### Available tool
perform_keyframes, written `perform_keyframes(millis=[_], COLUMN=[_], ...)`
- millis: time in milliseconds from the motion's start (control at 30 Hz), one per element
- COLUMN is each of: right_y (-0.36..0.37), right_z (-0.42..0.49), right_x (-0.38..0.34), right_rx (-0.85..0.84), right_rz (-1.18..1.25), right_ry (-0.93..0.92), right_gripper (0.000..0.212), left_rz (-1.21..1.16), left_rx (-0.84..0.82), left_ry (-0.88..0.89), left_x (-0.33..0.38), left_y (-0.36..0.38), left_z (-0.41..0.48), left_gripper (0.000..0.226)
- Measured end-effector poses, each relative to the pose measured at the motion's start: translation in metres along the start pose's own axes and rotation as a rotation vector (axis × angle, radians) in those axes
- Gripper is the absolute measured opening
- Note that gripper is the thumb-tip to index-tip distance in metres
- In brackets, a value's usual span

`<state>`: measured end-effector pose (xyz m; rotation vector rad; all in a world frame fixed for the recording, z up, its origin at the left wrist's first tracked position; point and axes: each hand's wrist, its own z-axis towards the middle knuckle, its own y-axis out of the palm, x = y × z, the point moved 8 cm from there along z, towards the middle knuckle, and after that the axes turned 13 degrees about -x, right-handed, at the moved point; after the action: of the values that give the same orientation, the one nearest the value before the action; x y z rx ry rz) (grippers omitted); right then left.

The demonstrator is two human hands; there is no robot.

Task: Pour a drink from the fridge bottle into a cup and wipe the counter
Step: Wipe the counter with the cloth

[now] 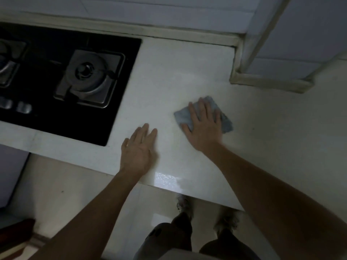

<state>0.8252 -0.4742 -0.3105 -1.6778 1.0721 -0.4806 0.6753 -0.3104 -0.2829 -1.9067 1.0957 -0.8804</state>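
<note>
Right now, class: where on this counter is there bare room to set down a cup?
Bare counter lies between the hob and the wall corner, and right of the cloth. The front middle is crowded: the left hand lies flat, the right hand presses the cloth.

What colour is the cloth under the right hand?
Grey-blue; the cloth shows best in the head view, the only one.

text: none legible | labels: none | brands: none | numbers: none | signs: none
</note>
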Motion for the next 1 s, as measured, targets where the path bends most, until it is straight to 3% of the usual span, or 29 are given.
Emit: perform_keyframes(millis=[167, 333, 400, 633, 767, 900, 1000], right_y=[0.023, 0.032, 0.030, 0.016, 0.035, 0.053, 0.052], right_z=[-0.028, -0.072, -0.061, 0.022, -0.019, -0.096, -0.124], right_x=[-0.065, -0.068, -0.062, -0.078, -0.106, -0.096, -0.055], right_rx=[-0.033, -0.023, -0.032, -0.023, -0.074, -0.076, -0.022], right_rz=[-0.083, -0.113, -0.122, -0.049, -0.112, -0.138, -0.132], right_ry=[-0.238, -0.415, -0.396, -0.062, -0.221, -0.450, -0.433], right_gripper=[0.074, 0.070, 0.073, 0.080, 0.073, 0.067, 0.065], left_rz=[-0.025, 0.035, 0.040, 0.022, 0.022, 0.032, 0.045], left_rx=[0.020, 0.047, 0.061, 0.023, 0.028, 0.007, 0.010], left_ry=[0.045, 0.056, 0.068, 0.079, 0.094, 0.084, 0.038], left_x=[-0.019, -0.018, -0.018, -0.024, -0.029, -0.026, -0.015], left_y=[-0.012, -0.007, -0.008, -0.009, -0.010, -0.006, -0.005], left_z=[0.017, 0.016, 0.016, 0.017, 0.017, 0.015, 0.012], left_gripper=[0.063, 0.064, 0.064, 0.066, 0.060, 0.071, 0.067])
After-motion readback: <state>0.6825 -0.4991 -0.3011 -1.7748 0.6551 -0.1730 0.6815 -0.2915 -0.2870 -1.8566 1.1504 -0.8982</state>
